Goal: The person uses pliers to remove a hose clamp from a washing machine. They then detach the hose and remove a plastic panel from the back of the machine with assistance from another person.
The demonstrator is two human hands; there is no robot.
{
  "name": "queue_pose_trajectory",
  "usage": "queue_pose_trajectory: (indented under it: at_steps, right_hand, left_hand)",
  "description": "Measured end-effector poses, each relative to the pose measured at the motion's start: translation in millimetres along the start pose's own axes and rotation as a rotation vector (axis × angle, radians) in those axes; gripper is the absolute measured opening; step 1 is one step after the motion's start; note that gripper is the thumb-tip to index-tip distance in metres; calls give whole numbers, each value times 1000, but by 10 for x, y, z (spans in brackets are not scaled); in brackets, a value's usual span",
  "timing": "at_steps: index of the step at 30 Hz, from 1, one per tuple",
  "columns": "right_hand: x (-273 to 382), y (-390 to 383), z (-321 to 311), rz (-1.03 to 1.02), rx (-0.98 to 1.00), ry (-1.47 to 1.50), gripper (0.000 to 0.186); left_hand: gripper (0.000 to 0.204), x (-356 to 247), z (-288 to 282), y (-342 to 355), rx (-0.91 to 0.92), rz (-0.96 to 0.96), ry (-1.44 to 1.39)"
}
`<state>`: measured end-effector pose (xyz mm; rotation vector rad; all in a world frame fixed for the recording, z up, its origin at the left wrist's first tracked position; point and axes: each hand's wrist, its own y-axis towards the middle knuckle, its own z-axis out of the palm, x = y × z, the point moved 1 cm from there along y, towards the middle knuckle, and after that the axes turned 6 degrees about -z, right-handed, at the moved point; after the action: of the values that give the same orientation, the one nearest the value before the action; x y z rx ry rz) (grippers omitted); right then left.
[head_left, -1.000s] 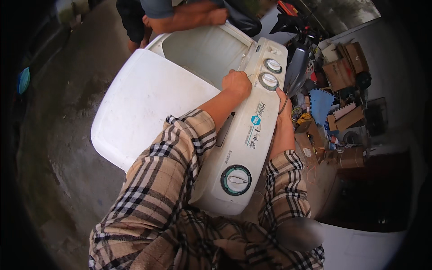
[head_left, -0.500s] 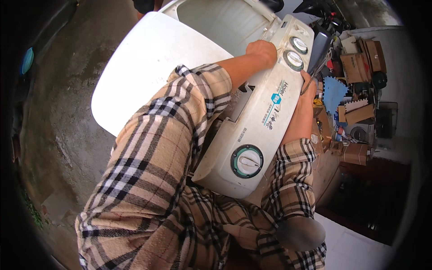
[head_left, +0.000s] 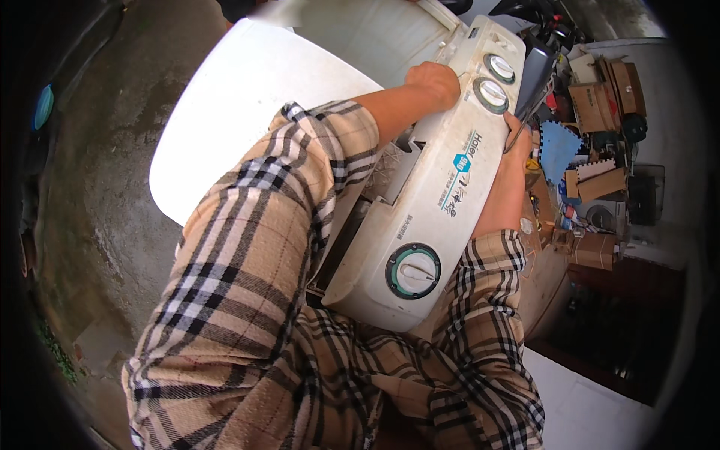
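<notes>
A white washing machine has a square lid point(head_left: 240, 97) on its left, an open tub point(head_left: 352, 37) behind and a control panel point(head_left: 446, 202) with three dials, lifted from the body, exposing a dark gap along its inner edge. My left hand point(head_left: 433, 85) is closed on the panel's inner edge beside the upper dials. My right hand point(head_left: 512, 146) grips the panel's outer side, partly hidden by it, near a thin grey cord.
A dark motor scooter point(head_left: 536, 71) stands behind the machine. Cardboard boxes point(head_left: 592, 105), blue foam mats point(head_left: 559, 150) and clutter pile up at right. A wet concrete floor point(head_left: 105, 187) is at left, with a blue basin point(head_left: 43, 107). Part of a person point(head_left: 231, 9) shows at top.
The panel sits further right and higher in view, with a wider gap along its inner edge. The other person's arms, over the tub before, are mostly out of view. My hands still grip the panel.
</notes>
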<state>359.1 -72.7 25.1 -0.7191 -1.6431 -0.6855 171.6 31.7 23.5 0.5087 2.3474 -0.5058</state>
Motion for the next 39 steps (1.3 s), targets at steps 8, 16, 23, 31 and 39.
queue_pose_trajectory:
  at_steps: [8,16,23,31,39]
  right_hand:
    - [82,5,-11,-146,-75,-313,39]
    - [86,20,110,-193,-139,-560,41]
    - [7,154,-61,-242,-114,-562,35]
    - [-288,226,-401,-291,27,-349,41]
    - [-346,-1115,-237,-1,192,150,59]
  left_hand:
    - [34,-4,-3,12,-3,7,-25]
    - [34,97,208,161,-19,-49,-32]
    - [33,18,70,35,29,89,124]
    - [31,87,-323,-730,-192,202,-85]
    - [49,149,215,-1750,-184,134,-93]
